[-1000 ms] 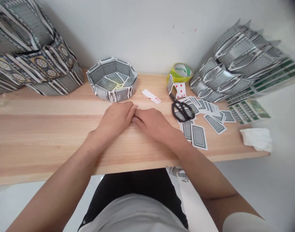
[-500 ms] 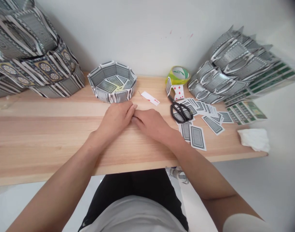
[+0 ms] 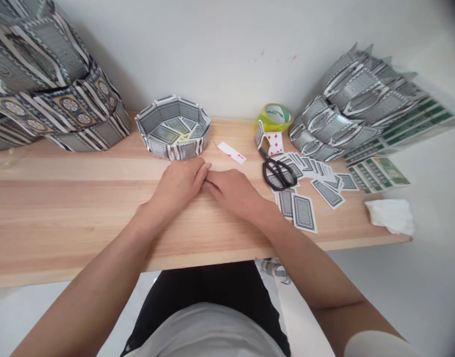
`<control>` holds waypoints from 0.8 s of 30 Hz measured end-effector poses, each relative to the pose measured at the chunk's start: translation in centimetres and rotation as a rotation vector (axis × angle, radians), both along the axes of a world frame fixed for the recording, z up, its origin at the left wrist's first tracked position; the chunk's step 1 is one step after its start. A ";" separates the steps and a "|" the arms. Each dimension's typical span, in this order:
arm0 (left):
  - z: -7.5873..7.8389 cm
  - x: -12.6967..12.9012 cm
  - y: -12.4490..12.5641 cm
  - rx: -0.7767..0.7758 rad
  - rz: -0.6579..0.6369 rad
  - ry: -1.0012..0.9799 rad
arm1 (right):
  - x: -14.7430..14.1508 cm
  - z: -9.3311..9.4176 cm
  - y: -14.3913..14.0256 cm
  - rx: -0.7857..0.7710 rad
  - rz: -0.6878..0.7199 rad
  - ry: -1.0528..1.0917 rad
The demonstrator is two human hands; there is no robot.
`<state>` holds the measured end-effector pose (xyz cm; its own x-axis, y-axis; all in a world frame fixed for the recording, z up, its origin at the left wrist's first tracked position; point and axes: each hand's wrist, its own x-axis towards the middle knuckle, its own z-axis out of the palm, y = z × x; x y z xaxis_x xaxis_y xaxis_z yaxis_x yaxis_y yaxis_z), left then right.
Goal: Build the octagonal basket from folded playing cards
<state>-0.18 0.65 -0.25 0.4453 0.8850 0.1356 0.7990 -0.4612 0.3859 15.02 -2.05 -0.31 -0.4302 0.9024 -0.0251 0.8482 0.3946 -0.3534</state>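
My left hand (image 3: pixel 184 177) and my right hand (image 3: pixel 230 191) meet at the fingertips on the wooden table, thumbs side by side. Both are closed with the fingers curled under, so anything pinched between them is hidden. Just beyond my left hand stands a shallow many-sided basket (image 3: pixel 163 148) folded from playing cards, with loose cards (image 3: pixel 167 133) lying inside. A narrow cut strip of a red-marked card (image 3: pixel 230 152) lies a little past my right hand. Black-handled scissors (image 3: pixel 280 173) rest on spread cards (image 3: pixel 305 212) to the right.
Tall card-built structures stand at the left (image 3: pixel 82 109) and at the right (image 3: pixel 346 109). Yellow-green tape (image 3: pixel 274 116) sits by the wall behind a folded card (image 3: pixel 275 143). Green card sheets (image 3: pixel 378 174) and a white tissue (image 3: pixel 390 215) lie near the table's right end.
The view has shifted very slightly. My hands stay together in the same place, and nothing on the table has moved.
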 end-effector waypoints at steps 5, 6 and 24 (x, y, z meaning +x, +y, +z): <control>0.3 0.1 -0.1 -0.016 0.009 0.023 | -0.1 0.1 0.0 0.002 0.004 -0.004; 0.3 0.1 -0.1 -0.015 0.013 0.031 | -0.1 0.1 0.1 -0.003 0.002 -0.007; 0.4 0.2 -0.6 -0.045 0.007 0.124 | -0.2 0.3 -0.6 -0.052 0.007 -0.043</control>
